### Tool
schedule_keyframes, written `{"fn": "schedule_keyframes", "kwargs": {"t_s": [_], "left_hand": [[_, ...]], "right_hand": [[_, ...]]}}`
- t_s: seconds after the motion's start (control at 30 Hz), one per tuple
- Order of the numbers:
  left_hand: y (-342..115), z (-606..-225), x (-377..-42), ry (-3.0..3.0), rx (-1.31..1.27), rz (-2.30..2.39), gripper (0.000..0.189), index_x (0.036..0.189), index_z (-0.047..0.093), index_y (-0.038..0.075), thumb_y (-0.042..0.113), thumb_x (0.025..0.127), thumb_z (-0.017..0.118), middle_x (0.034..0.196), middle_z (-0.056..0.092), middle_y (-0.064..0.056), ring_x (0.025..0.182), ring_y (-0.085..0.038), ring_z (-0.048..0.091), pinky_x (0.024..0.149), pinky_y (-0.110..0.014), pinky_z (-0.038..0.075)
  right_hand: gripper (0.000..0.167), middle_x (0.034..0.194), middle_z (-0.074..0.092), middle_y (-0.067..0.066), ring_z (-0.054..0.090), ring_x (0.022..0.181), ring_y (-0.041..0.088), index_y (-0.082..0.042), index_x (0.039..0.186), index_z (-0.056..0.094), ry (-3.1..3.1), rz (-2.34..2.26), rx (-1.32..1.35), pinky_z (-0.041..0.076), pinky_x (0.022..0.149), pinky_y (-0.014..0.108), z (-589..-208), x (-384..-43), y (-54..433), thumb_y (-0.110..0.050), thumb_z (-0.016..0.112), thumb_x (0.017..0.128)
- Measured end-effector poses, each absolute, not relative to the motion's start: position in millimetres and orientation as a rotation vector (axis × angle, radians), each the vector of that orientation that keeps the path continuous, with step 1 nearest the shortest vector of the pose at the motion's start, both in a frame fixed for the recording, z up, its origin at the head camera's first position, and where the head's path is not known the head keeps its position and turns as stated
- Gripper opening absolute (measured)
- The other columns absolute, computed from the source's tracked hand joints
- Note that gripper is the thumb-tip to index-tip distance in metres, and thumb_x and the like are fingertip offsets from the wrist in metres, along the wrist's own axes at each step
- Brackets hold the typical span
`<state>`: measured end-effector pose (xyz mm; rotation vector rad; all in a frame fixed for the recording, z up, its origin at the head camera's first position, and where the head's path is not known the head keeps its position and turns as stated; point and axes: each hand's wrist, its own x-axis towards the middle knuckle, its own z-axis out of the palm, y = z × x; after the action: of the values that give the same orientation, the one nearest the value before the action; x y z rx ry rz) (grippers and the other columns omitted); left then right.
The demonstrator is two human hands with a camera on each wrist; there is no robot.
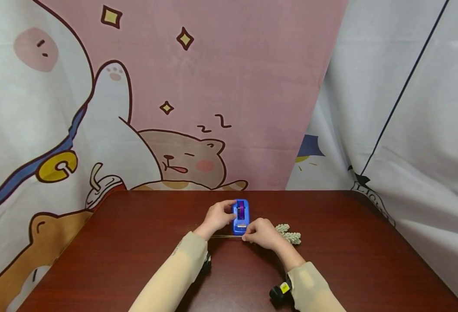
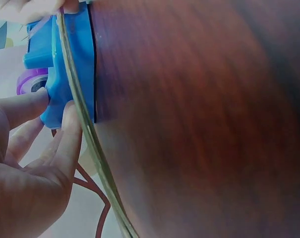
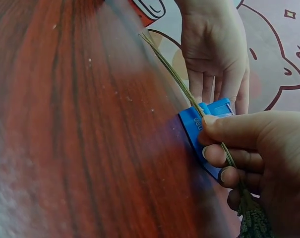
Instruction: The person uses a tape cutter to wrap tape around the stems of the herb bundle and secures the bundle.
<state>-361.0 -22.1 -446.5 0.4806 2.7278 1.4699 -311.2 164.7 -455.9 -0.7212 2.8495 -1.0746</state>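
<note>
A blue tape dispenser (image 1: 241, 222) with a purple roll (image 1: 241, 209) stands on the table. My left hand (image 1: 216, 217) holds it at the roll end, thumb on one side and fingers on the other. With thumb and fingers, my right hand (image 1: 263, 234) pinches a thin bundle of dried stems (image 3: 174, 74) beside the dispenser's cutter end. The stems run left across the front of the dispenser, passing close by my left fingers in the left wrist view. Pale green, grain-like heads (image 1: 292, 237) stick out on the right hand's far side.
The dark red-brown wooden table (image 1: 135, 264) reaches back to a cartoon-printed cloth (image 1: 252, 86). White cloth (image 1: 416, 108) hangs along the right side. A black wrist camera (image 1: 279, 294) sits below my right sleeve.
</note>
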Motion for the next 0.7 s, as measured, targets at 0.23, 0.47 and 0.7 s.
{"fn": "schedule_keyframes", "kwargs": {"t_s": [0.23,0.47,0.7], "left_hand": [[-22,-448,-363,2.758,0.493,1.445,0.046,0.131,0.061,0.009,0.008,0.086,0.072,0.110,0.066,-0.017,0.068,-0.014,0.062,0.060,-0.027,0.053],[-23,-444,-362,2.755,0.491,1.441,0.046,0.131,0.061,0.009,0.009,0.086,0.073,0.111,0.066,-0.018,0.068,-0.016,0.062,0.061,-0.029,0.053],[-30,-440,-359,2.749,0.523,1.374,0.045,0.132,0.061,0.012,0.013,0.088,0.071,0.107,0.067,-0.013,0.072,-0.016,0.063,0.058,-0.028,0.050]], "right_hand": [[0.015,0.059,0.061,-0.013,0.046,0.053,0.002,-0.014,0.065,0.073,2.892,-1.028,-0.764,0.039,0.049,0.023,-462,-312,164,-0.015,0.078,0.080],[0.015,0.059,0.060,-0.015,0.045,0.054,0.000,-0.015,0.064,0.072,2.931,-0.983,-0.824,0.038,0.049,0.022,-462,-311,164,-0.014,0.078,0.079],[0.018,0.056,0.057,-0.015,0.044,0.051,0.001,-0.014,0.064,0.071,2.884,-0.986,-0.808,0.037,0.046,0.022,-452,-308,164,-0.015,0.077,0.080]]}}
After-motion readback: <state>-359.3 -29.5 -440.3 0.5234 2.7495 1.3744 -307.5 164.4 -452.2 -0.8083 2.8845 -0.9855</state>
